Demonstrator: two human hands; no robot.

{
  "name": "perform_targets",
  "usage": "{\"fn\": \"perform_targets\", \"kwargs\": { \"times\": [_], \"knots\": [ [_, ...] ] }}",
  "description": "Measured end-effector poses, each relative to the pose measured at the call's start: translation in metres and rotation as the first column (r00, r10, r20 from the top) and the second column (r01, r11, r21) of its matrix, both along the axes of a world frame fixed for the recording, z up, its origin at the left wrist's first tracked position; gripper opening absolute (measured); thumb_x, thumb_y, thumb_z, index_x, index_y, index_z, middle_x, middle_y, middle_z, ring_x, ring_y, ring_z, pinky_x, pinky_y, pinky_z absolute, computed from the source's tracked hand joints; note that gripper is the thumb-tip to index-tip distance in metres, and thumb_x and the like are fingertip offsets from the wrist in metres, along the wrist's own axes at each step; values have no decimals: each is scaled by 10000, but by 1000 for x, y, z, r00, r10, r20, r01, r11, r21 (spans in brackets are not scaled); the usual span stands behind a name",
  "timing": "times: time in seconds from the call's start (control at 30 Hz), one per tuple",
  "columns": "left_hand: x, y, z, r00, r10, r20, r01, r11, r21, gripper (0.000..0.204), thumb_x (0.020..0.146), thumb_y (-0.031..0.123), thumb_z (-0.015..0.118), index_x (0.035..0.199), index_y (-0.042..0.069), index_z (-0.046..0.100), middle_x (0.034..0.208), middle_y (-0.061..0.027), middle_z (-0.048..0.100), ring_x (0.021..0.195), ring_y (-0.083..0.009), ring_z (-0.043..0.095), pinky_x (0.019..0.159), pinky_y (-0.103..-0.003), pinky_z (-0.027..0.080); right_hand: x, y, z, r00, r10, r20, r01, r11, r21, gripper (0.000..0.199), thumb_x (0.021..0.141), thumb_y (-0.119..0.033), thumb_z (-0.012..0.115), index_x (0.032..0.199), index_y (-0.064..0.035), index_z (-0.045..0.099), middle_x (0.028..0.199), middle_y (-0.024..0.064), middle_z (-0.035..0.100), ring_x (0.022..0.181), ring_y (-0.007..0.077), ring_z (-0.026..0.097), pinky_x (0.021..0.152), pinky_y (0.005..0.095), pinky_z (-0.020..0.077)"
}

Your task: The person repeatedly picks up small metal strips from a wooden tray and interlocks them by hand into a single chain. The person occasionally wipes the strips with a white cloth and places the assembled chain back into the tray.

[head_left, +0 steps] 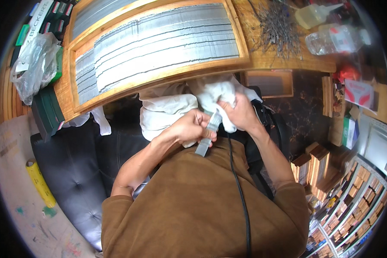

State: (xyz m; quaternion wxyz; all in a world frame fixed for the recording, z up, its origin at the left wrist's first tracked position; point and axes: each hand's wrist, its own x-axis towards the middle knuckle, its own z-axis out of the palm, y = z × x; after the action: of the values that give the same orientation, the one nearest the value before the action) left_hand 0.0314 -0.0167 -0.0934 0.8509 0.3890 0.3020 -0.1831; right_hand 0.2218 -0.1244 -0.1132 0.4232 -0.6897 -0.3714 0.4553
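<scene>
Close in front of my body, my left hand [188, 127] is closed around a small stack of thin grey metal strips [203, 147], its lower end sticking out below the fingers. My right hand [241, 112] grips a bunched white cloth [217, 93] at the upper end of the same stack; part of the cloth is blurred. The contact between cloth and strips is partly hidden by fingers. More white fabric [167, 112] lies under and beside my left hand, below the table edge.
A wooden tray [244, 58] of packed metal strips [167, 43] sits on the table ahead. Loose thin metal pieces [281, 28], a squeeze bottle [316, 15] and a clear plastic bottle [335, 41] are right. A plastic bag [36, 64] lies left. A black cable [238, 185] crosses my shirt.
</scene>
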Motion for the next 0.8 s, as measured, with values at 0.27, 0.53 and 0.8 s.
{"fn": "perform_targets", "kwargs": {
  "times": [0.27,0.53,0.8],
  "knots": [
    [-15,7,-8,825,558,89,-565,816,122,487,979,64,725,1433,31,553,1032,-123,775,928,-224,776,729,-264,608,25,-2,-14,964,-225,139,185,949,255,469,1070,-371,593,1303,36,593,1043,103,688,930,173,627,862,324,514],
    [-11,6,-16,676,737,-20,-735,672,-86,250,1064,224,634,1255,65,652,998,-74,741,977,-200,760,704,-250,591,6,-18,22,984,54,-168,-32,991,129,335,1055,-301,641,1182,9,653,956,30,675,849,82,591,725,256,497],
    [15,-34,-16,393,920,-7,-916,391,-95,187,1020,2,587,1175,-9,691,1128,-95,735,1006,-169,706,894,-325,580,-48,7,11,900,-50,433,95,992,-83,401,878,-239,738,1149,-1,564,1027,265,660,953,499,647,853,563,516]
  ]
}}
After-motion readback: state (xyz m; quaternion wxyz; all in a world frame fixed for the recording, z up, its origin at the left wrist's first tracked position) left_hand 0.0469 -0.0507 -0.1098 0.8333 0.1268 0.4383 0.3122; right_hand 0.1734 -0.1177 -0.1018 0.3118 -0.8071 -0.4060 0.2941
